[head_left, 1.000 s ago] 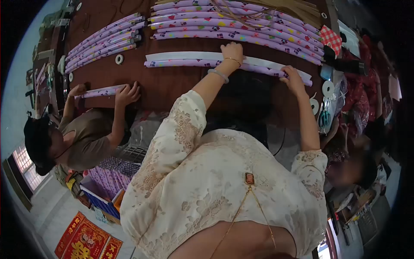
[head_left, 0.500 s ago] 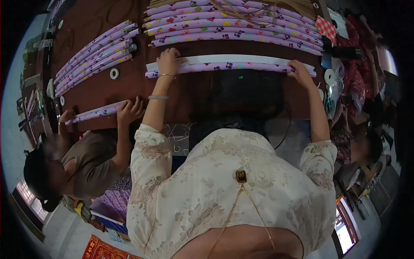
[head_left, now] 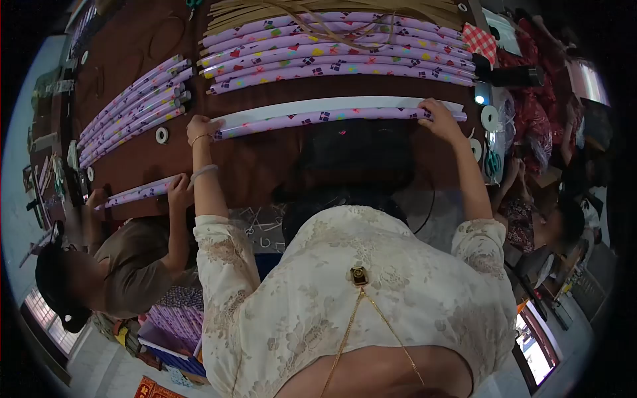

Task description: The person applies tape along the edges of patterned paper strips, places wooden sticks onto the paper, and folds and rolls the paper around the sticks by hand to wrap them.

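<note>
Far left on the bench (head_left: 142,40), dark brown and matte, we note a slanting bundle of slim, smooth tubes (head_left: 133,109), lilac with small bright motifs. Below it: a flat white ring of tape (head_left: 162,135), and a co-worker's hands (head_left: 179,189) on a shorter lilac tube (head_left: 142,191).

Next, our left hand (head_left: 201,127) at the left end of the long lilac roll (head_left: 298,122); its fingers are bent close together there, though whether they pinch or only press we cannot tell. The roll lies near the bench's front edge, a slender, slightly bowed cylinder, with a plain white paper strip (head_left: 318,104) flat along its far side. Beyond, parallel printed rolls (head_left: 338,56) lie side by side, thin tan strips (head_left: 265,16) behind them.

Our right hand (head_left: 440,121) is near the right end, fingers and thumb pinching the roll. Farther right: a red-and-white checked cloth (head_left: 479,44), another tape ring (head_left: 489,118) and teal-handled scissors (head_left: 492,163).
</note>
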Motion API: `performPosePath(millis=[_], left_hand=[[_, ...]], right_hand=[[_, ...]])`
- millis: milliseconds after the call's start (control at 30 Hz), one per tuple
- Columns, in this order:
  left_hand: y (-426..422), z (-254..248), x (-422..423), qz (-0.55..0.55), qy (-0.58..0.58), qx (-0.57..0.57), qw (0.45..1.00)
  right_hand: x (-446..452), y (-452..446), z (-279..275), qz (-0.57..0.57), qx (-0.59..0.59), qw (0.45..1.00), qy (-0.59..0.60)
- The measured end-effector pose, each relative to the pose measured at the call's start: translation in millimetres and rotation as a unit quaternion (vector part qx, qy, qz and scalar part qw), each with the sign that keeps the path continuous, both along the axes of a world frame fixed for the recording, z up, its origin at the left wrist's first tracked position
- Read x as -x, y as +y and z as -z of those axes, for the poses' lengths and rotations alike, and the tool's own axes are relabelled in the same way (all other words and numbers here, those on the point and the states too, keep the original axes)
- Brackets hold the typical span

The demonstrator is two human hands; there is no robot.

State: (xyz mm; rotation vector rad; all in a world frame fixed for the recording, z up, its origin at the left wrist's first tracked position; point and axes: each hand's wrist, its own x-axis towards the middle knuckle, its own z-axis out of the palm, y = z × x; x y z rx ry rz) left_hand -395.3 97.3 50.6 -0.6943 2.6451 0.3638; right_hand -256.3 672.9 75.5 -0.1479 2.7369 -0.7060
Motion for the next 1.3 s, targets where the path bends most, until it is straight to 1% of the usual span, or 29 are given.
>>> performPosePath(millis=[67,133,167,200,233,267,300,333,400,433,500,533,600,633,667,733,800,867,967,1000,1033,1067,1100,1133,1167,1200,1233,1267,1300], left_hand=[[-7.6,7.5,6.2,0.007,-0.012,0.004,1.000],[-19.9,20.3,15.6,0.028,-0.036,0.001,0.999],[-20.4,19.0,18.3,0.046,-0.049,-0.007,0.998],[-18.5,19.5,19.3,0.084,-0.050,0.038,0.995],[-14.9,11.5,14.1,0.098,-0.035,0.037,0.994],[-8.6,3.6,12.1,0.113,-0.021,0.035,0.993],[-23.3,23.1,25.3,0.109,-0.084,0.038,0.990],[-24.6,23.4,29.2,0.117,-0.083,0.036,0.989],[-31.3,21.9,25.4,0.098,-0.085,-0.032,0.991],[-33.6,26.5,21.7,0.073,-0.050,-0.030,0.996],[-39.0,37.8,26.2,0.074,-0.073,-0.010,0.995],[-41.9,39.7,29.6,0.072,-0.096,0.005,0.993],[-33.7,29.8,31.5,0.074,-0.102,0.015,0.992],[-29.7,26.0,29.5,0.078,-0.110,0.022,0.991],[-28.1,23.0,27.4,0.074,-0.111,0.022,0.991],[-27.1,19.5,24.1,0.064,-0.089,0.004,0.994],[-22.3,15.8,21.3,0.062,-0.076,0.012,0.995],[-21.1,15.1,19.5,0.063,-0.064,0.021,0.996],[-26.2,20.9,20.5,0.059,-0.056,0.014,0.997],[-31.0,28.0,21.7,0.074,-0.065,0.006,0.995],[-30.2,22.3,21.1,0.088,-0.072,-0.002,0.994],[-28.4,18.8,19.3,0.039,-0.091,-0.034,0.995],[-31.5,30.3,16.3,0.077,-0.032,-0.002,0.997],[-36.4,41.2,13.4,0.114,0.023,0.033,0.993],[-23.4,24.2,7.7,0.093,0.034,0.048,0.994],[-10.0,7.6,1.3,0.071,0.044,0.066,0.994],[-13.6,10.4,3.3,0.027,-0.006,0.037,0.999],[-17.9,15.4,7.1,-0.018,-0.049,0.006,0.999],[-13.6,10.9,2.6,-0.031,-0.033,0.007,0.999]], right_hand=[[1.8,4.5,8.2,-0.012,-0.014,0.999,0.034],[12.1,-14.5,5.3,0.021,0.040,0.997,0.061],[19.9,-32.9,3.8,0.051,0.088,0.994,0.041],[29.9,-55.9,3.4,0.082,0.136,0.987,0.020],[37.6,-79.1,9.7,0.058,0.164,0.984,0.045],[43.4,-105.9,9.2,0.055,0.186,0.981,0.023],[48.4,-129.5,13.7,0.021,0.199,0.978,0.051],[53.2,-148.3,20.1,-0.014,0.213,0.974,0.080],[59.8,-170.7,28.6,-0.042,0.129,0.990,0.039],[61.4,-171.1,31.2,-0.048,0.129,0.989,0.050],[59.5,-152.7,29.3,-0.048,0.068,0.995,0.054],[57.7,-139.0,38.5,0.017,0.058,0.997,0.053],[52.2,-92.3,47.3,0.069,0.061,0.994,0.060],[47.2,-62.3,52.6,0.066,0.070,0.992,0.085],[41.9,-39.2,38.2,0.114,0.075,0.990,0.031],[30.9,25.8,44.4,0.107,0.025,0.993,0.043],[18.6,74.7,40.0,0.200,-0.007,0.979,-0.021],[10.5,108.8,33.2,0.233,-0.032,0.971,-0.038],[12.7,122.9,32.8,0.222,-0.060,0.971,-0.064],[13.7,120.8,35.6,0.198,-0.114,0.972,-0.057],[15.5,105.3,29.8,0.193,-0.110,0.973,-0.057],[15.1,86.5,24.8,0.181,-0.121,0.976,-0.003],[15.6,62.7,15.2,0.166,-0.130,0.976,0.051],[15.8,43.0,8.7,0.112,-0.007,0.992,0.049],[15.7,20.5,0.6,0.101,0.002,0.994,0.046],[15.8,-4.1,-7.4,0.038,0.035,0.998,0.036],[16.5,-23.0,-12.3,-0.026,0.067,0.997,0.028],[17.2,-32.6,-10.8,-0.043,0.056,0.997,-0.007],[18.3,-37.2,-7.1,-0.057,0.065,0.996,-0.007]])
